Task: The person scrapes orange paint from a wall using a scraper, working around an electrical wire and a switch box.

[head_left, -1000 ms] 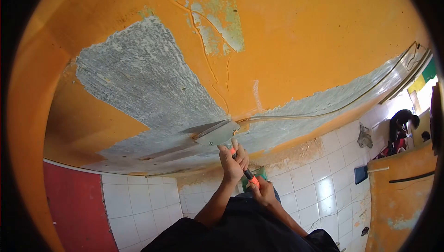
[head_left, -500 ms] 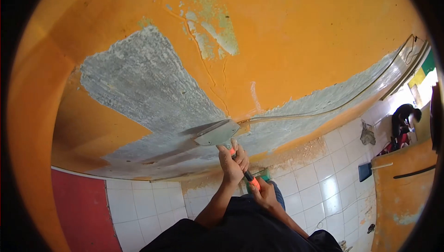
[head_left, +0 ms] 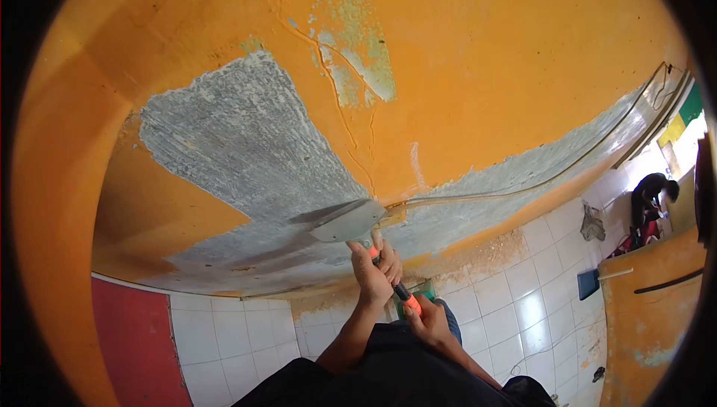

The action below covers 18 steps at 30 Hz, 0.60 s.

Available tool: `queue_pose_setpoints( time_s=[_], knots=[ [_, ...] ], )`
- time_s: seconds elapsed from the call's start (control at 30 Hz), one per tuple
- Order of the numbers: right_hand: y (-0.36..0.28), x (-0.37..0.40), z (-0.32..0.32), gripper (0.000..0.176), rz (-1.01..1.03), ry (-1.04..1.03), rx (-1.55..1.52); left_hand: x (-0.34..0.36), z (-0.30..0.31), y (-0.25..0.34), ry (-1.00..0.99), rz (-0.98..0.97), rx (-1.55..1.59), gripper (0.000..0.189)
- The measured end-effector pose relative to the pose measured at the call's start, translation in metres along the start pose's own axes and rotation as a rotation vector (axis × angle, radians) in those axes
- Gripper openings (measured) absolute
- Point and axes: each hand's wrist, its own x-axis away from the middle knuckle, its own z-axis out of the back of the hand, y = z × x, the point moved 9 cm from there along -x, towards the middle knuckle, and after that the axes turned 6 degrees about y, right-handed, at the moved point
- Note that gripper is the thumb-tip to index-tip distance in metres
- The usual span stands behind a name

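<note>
A wide-bladed scraper [head_left: 349,222] lies against the wall, its grey blade at the lower right end of a bare grey patch [head_left: 231,131] in the orange paint. My left hand [head_left: 375,271] is closed around the upper part of its orange and black handle, just below the blade. Lower down, my right hand [head_left: 431,320] grips the handle's orange end. Along the blade's right side, a thin cable [head_left: 478,196] runs over another stripped grey strip. Raised, cracked lines mark the orange paint above the blade.
White floor tiles [head_left: 485,306] lie below, with dust along the wall's foot. A red panel [head_left: 138,340] stands at lower left. To the right are an orange ledge [head_left: 650,317], a dark blue object [head_left: 588,284], a hanging plastic bag [head_left: 592,222] and another person [head_left: 651,198] bending over.
The wall has shifted slightly down and right in view. Against it, the scraper blade sits slightly farther left. Both hands keep their hold on the handle.
</note>
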Motion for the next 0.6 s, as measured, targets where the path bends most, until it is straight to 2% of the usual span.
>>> queue_pose_setpoints(
  time_s=[0.07, 0.33, 0.47, 0.6],
  knots=[
    [-0.009, 0.004, 0.001, 0.024, -0.002, -0.012, 0.009, 0.003, -0.017, 0.023, -0.060, -0.046, 0.041, 0.055],
    [-0.039, 0.001, 0.011, 0.022, -0.022, -0.031, 0.018, 0.009, -0.022, 0.030, -0.038, -0.040, 0.013, 0.056],
    [-0.001, 0.012, -0.001, 0.023, -0.082, -0.054, 0.014, 0.004, -0.015, 0.010, -0.057, -0.035, -0.018, 0.056],
    [-0.008, 0.013, 0.004, 0.022, -0.051, -0.016, 0.045, 0.006, -0.015, 0.008, -0.045, -0.020, -0.041, 0.056]
  ],
)
